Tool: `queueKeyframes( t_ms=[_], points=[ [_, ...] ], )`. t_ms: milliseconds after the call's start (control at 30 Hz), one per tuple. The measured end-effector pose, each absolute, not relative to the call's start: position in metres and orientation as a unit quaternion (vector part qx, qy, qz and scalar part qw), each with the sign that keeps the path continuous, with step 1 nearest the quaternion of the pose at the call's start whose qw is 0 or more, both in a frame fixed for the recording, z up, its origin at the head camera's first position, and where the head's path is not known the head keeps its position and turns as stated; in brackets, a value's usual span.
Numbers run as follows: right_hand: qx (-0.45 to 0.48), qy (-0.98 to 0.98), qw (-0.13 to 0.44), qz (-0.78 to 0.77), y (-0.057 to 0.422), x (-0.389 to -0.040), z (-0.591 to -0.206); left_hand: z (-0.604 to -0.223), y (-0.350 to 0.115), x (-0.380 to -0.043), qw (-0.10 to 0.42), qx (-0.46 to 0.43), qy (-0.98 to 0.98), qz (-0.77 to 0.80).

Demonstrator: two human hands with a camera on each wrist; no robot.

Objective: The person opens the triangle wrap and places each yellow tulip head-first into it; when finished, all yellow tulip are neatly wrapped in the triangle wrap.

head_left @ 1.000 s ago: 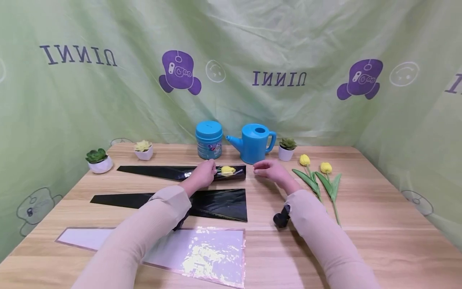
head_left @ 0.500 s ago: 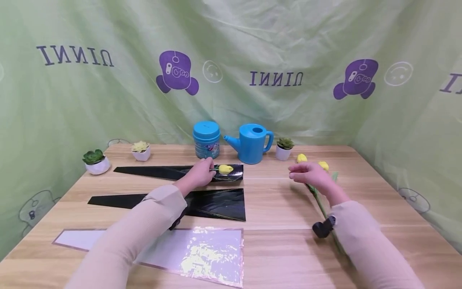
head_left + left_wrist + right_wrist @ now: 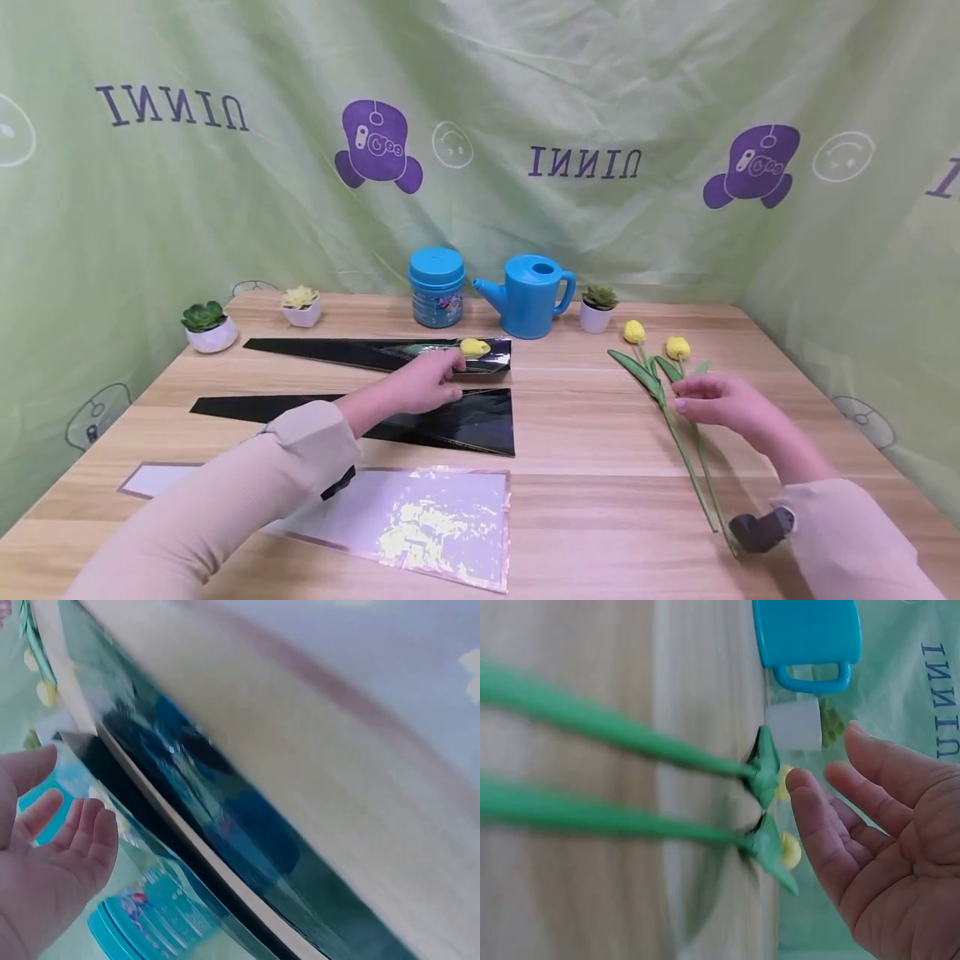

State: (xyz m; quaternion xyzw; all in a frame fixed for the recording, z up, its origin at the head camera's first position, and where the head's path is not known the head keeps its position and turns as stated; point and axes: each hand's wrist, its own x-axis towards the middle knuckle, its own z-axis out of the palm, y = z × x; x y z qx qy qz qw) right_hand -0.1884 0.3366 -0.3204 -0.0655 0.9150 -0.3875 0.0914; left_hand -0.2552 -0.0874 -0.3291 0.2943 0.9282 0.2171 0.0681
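My left hand point(image 3: 427, 383) hovers with loosely bent fingers over the two black flower sleeves, holding nothing. Its fingertips are just below a yellow tulip point(image 3: 474, 347), whose bloom shows at the wide end of the far black sleeve point(image 3: 322, 352). The nearer black sleeve point(image 3: 480, 423) lies flat, partly covered by my left hand and forearm. At the right, my right hand point(image 3: 723, 404) is beside two yellow tulips with green leaves, the left tulip point(image 3: 633, 332) and the right tulip point(image 3: 677, 347). Its fingers are relaxed and overlap the right tulip's stem; the right wrist view shows nothing gripped.
A white, pink-edged sleeve point(image 3: 337, 517) lies at the front left, partly under my left forearm. At the back stand a blue jar point(image 3: 437, 287), a blue watering can point(image 3: 531, 300) and small potted plants, including a white pot point(image 3: 596, 315) near the tulips.
My left hand has let go of the tulip in the far sleeve and drawn back toward me. My right hand has moved right, from beside the sleeve's wide end to the two loose tulips.
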Motion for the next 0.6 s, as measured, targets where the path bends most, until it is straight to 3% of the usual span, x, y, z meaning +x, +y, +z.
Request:
queueKeyframes(
  t_ms=[233, 600],
  points=[
    [-0.045, 0.906, 0.118, -0.404, 0.342, -0.181, -0.327, -0.333, -0.083, -0.244, 0.129, 0.314, 0.922, 0.186],
    [-0.017, 0.892, 0.142, -0.429, 0.341, -0.183, -0.343, -0.340, -0.079, -0.239, 0.161, 0.326, 0.917, 0.165]
  ],
)
